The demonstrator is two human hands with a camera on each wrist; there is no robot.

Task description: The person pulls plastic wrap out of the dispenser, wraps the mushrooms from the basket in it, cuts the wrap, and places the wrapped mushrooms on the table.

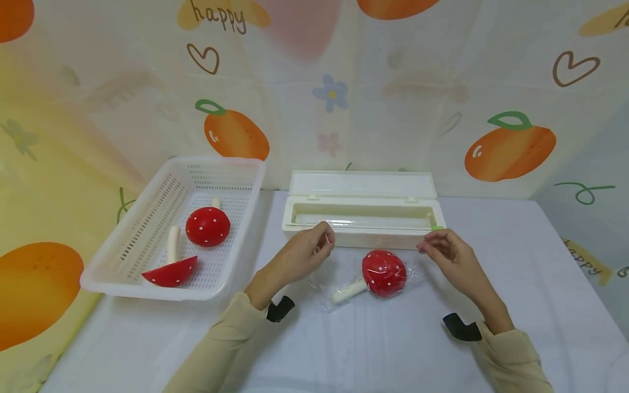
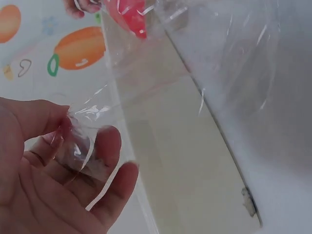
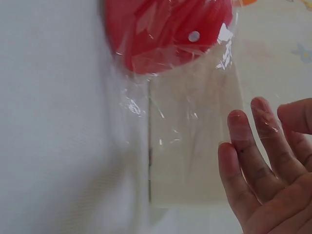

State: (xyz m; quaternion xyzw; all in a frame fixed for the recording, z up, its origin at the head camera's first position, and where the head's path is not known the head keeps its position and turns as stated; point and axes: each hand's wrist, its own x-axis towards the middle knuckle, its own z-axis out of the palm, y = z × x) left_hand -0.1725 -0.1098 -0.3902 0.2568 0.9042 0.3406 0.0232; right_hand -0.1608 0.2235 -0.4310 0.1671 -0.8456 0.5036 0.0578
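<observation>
A red toy mushroom (image 1: 384, 274) with white dots and a pale stem (image 1: 349, 291) is wrapped in clear plastic film, in front of a long white box (image 1: 354, 239) with its lid raised. Its stem points left. My left hand (image 1: 301, 252), by the box's left front corner, pinches the clear plastic film (image 2: 80, 146) between thumb and fingers. At the right front corner, my right hand (image 1: 449, 259) pinches film too; in the right wrist view a thin sheet crosses its fingertips (image 3: 265, 119). The red cap (image 3: 170, 34) shows above that hand, under creased film.
A white perforated basket (image 1: 123, 243) stands on the left, holding a round-capped red mushroom (image 1: 208, 226) and one with a half-dome cap (image 1: 170, 272). A small green piece (image 1: 437, 227) sits at the box's right end. A patterned cloth (image 1: 383, 109) hangs behind the white table (image 1: 530, 262).
</observation>
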